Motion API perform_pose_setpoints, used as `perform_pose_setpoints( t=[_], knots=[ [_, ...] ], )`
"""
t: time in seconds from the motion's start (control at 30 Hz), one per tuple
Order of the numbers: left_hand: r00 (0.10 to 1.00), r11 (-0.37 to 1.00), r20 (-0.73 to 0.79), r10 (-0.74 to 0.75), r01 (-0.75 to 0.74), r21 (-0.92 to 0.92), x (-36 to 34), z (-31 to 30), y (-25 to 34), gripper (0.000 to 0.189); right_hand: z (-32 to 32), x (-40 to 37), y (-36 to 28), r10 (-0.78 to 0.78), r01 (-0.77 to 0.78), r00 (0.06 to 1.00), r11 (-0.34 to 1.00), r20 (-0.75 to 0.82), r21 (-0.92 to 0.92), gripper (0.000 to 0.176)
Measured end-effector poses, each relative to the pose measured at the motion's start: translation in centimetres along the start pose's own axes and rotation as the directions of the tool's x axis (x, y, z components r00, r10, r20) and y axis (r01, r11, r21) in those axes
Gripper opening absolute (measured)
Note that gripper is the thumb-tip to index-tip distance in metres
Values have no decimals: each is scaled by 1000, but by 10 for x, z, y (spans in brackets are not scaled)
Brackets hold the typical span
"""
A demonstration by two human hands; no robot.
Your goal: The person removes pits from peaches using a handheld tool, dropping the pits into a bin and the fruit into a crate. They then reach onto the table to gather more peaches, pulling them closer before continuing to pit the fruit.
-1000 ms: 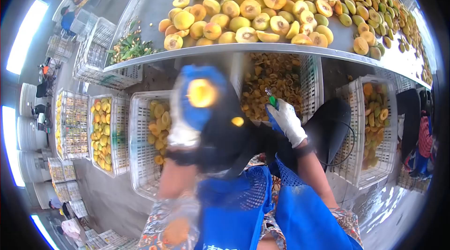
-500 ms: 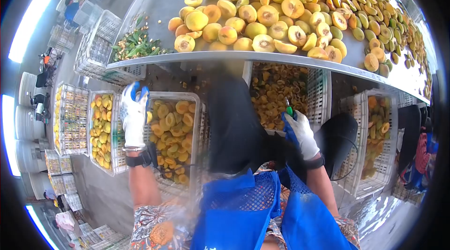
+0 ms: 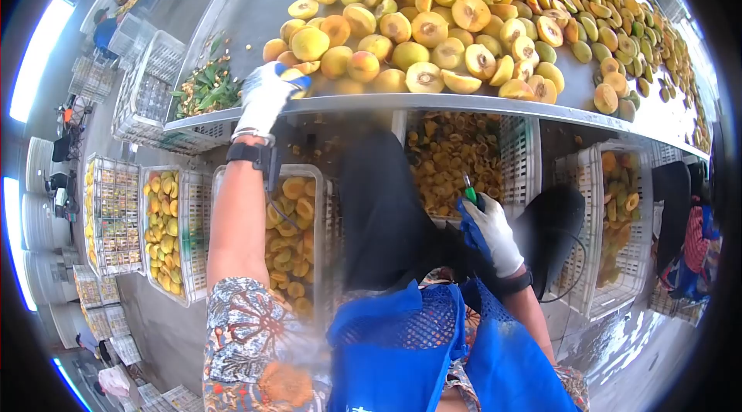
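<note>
At the table's front edge, my left hand (image 3: 267,95), in a white glove with blue fingertips, has its fingers closed round a yellow peach half (image 3: 294,76), partly hidden by them. Halved peaches (image 3: 429,29) lie heaped beside and beyond it, several with stones showing. My right hand (image 3: 493,233), gloved too, is low in front of my legs. It grips a small green-handled tool (image 3: 470,192) whose metal tip points up. Beyond this hand, under the table edge, is a crate (image 3: 519,157) of brownish fruit pieces.
The metal table (image 3: 247,18) has an edge across my front. Leaves and small bits (image 3: 209,89) lie at its left. A crate of peach halves (image 3: 321,219) stands left of my legs, with more crates (image 3: 185,234) farther left. Another crate (image 3: 591,226) and a co-worker (image 3: 696,250) are at right.
My left hand has moved from above the left crate up to the table edge and closed on fruit there. My right hand, still with the tool, has shifted slightly down. The view has shifted a little.
</note>
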State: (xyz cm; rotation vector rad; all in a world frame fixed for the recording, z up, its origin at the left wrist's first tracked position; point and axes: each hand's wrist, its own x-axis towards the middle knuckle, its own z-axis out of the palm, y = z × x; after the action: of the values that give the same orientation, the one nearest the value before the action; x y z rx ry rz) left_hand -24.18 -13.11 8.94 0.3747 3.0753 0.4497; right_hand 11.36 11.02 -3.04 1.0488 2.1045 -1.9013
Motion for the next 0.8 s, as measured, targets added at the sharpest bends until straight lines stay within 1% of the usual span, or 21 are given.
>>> perform_pose_setpoints(
  t=[0.03,0.07,0.1,0.13,0.17,0.2,0.23,0.27,0.3,0.33,0.37,0.4,0.43,0.5,0.53,0.63,0.67,0.77,0.8],
  knots=[
    [997,997,-26,-66,65,-35,-1,-2,-3,57,-1,8,12,-28,27,999,999,-26,-46,25],
    [986,954,-145,-85,38,-299,-11,-4,-6,49,-3,8,11,-21,20,999,999,-36,-39,26],
    [983,760,-156,-102,-24,-649,-19,-3,-4,46,-4,6,4,-14,13,999,999,-46,-32,27],
    [987,536,-149,-61,-94,-839,-31,-4,-1,43,-6,1,-8,25,-24,999,999,-34,31,27],
    [988,265,-155,-20,-144,-954,-46,-5,6,42,-6,-2,-19,64,-62,998,994,-18,95,28],
    [993,-40,-60,102,-57,-998,-67,-6,21,42,-7,3,-18,76,-76,997,982,4,170,27],
    [969,-330,-4,246,80,-941,-90,-3,38,42,-6,0,-27,5,-4,1000,993,-5,120,27],
    [943,-531,120,310,277,-801,-106,5,51,44,-3,-9,-45,-64,65,998,996,-17,65,27],
    [903,-651,119,414,385,-655,-122,19,64,46,-1,-19,-61,-124,125,992,992,-29,7,28],
    [897,-718,156,413,426,-550,-134,34,75,47,2,-27,-72,-173,174,985,985,-16,23,27],
    [889,-775,192,417,458,-436,-144,49,86,48,5,-35,-82,-224,224,975,974,-8,40,27],
    [905,-742,186,383,421,-521,-153,61,97,49,6,-44,-94,-271,270,963,961,-5,-59,26],
    [888,-721,224,401,457,-520,-160,67,103,50,7,-53,-102,-313,310,950,938,5,-158,25],
    [858,-681,283,428,512,-523,-169,73,114,52,12,-61,-106,-524,486,851,807,-28,-334,24],
    [812,-664,297,503,583,-469,-173,71,115,57,15,-60,-101,-609,546,793,727,-24,-417,26],
    [840,-629,303,450,539,-560,-186,74,124,60,19,-53,-91,-762,638,648,544,-1,-544,28],
    [875,-605,325,359,483,-633,-191,72,132,57,21,-53,-90,-752,623,659,542,5,-564,29],
    [898,-508,313,311,435,-743,-199,69,137,54,27,-52,-85,-803,634,596,474,-5,-611,31],
    [892,-520,274,360,436,-735,-200,71,135,50,28,-52,-85,-791,623,612,480,3,-618,31]
  ],
)
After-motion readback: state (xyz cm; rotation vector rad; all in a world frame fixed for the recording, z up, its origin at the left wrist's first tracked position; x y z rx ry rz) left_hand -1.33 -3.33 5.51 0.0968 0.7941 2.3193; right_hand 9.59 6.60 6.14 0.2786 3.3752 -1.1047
